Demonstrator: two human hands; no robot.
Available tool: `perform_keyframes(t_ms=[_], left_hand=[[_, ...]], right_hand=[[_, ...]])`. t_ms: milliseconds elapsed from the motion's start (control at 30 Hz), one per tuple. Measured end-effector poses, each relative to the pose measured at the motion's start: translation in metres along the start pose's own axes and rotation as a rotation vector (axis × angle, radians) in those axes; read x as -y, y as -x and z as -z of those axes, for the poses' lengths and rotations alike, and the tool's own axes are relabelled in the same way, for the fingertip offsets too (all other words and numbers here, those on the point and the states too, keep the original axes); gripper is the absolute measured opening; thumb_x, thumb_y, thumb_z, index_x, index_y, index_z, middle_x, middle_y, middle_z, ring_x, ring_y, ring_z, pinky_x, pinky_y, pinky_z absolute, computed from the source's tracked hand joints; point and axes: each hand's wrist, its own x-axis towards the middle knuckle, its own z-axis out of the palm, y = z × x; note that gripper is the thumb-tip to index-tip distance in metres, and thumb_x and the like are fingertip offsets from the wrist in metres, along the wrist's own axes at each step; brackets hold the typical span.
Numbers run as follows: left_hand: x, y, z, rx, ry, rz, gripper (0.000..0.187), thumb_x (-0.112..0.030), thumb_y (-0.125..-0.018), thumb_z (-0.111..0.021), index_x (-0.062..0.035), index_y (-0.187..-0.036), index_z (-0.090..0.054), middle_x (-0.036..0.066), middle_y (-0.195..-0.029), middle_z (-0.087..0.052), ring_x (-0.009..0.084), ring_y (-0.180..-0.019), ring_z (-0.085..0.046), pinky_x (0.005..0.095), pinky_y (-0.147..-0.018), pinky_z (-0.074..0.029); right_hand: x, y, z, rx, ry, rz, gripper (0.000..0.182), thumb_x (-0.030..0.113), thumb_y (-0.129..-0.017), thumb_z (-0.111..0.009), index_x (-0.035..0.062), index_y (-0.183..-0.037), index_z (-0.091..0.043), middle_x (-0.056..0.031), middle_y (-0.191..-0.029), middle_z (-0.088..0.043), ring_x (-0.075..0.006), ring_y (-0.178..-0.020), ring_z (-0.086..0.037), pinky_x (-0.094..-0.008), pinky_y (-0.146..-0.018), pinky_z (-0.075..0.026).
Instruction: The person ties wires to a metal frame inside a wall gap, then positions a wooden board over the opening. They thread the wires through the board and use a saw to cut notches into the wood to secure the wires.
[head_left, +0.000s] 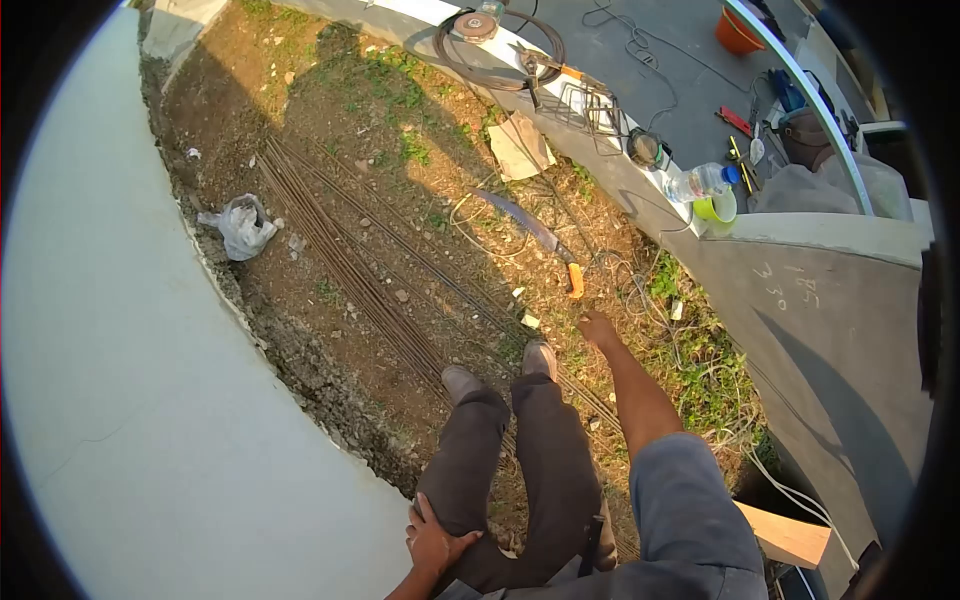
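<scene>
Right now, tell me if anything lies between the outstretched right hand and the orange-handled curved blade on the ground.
Nothing visible does. The right hand hangs open just short of the orange-handled curved blade; only bare soil and thin wire strands lie between.

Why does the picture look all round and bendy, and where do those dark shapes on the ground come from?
Head view: a fisheye lens bends straight edges, so the concrete wall curves and the corners go black. Head view: low, warm sunlight throws long shadows over the dirt and on the wall's side. Head view: the right hand and left hand look sharp, with no blur.
</scene>
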Motion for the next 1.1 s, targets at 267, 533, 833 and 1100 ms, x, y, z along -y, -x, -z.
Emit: perform_keyframes(t_ms=[267,533,833,1100], left_hand=[[0.023,-0.029,0.031,-0.055,-0.032,0.049,0.145,-0.071,-0.055,-0.087,-0.0031,-0.159,-0.012,0.028,-0.152,-0.031,0.0467,-0.136,-0.041,0.0547,-0.11,-0.041],[0.038,-0.05,0.032,-0.147,0.07,0.008,0.136,-0.06,-0.054,-0.092,-0.0077,-0.159,-0.023,0.031,-0.155,-0.032,0.0502,-0.138,-0.039,0.0544,-0.114,-0.038],[0.022,-0.051,0.046,-0.126,-0.086,-0.021,0.144,-0.066,-0.055,-0.09,-0.0037,-0.159,-0.012,0.027,-0.15,-0.034,0.0459,-0.136,-0.042,0.0527,-0.111,-0.041],[0.006,-0.033,0.061,-0.015,-0.071,-0.12,0.14,-0.064,-0.06,-0.088,-0.0018,-0.159,-0.011,0.032,-0.145,-0.04,0.0485,-0.132,-0.047,0.0515,-0.109,-0.043]], right_hand=[[-0.037,-0.145,-0.083,-0.119,-0.175,-0.171,0.073,0.035,-0.098,-0.062,0.0034,-0.156,-0.03,-0.0195,-0.111,-0.067,-0.0286,-0.088,-0.068,-0.048,-0.076,-0.052],[-0.025,-0.171,-0.127,-0.323,-0.069,-0.416,0.085,0.035,-0.1,-0.059,0.0122,-0.162,-0.006,-0.0185,-0.106,-0.067,-0.0289,-0.082,-0.068,-0.0486,-0.066,-0.052],[0.009,-0.135,-0.109,-0.184,-0.238,-0.462,0.042,0.018,-0.083,-0.069,0.0003,-0.121,-0.061,-0.0169,-0.094,-0.068,-0.0258,-0.079,-0.069,-0.0438,-0.065,-0.056],[0.078,0.072,-0.03,-0.26,-1.306,-0.265,0.022,0.0,-0.069,-0.066,0.0039,-0.087,-0.054,-0.0074,-0.069,-0.055,-0.0177,-0.051,-0.055,-0.032,-0.047,-0.052]])
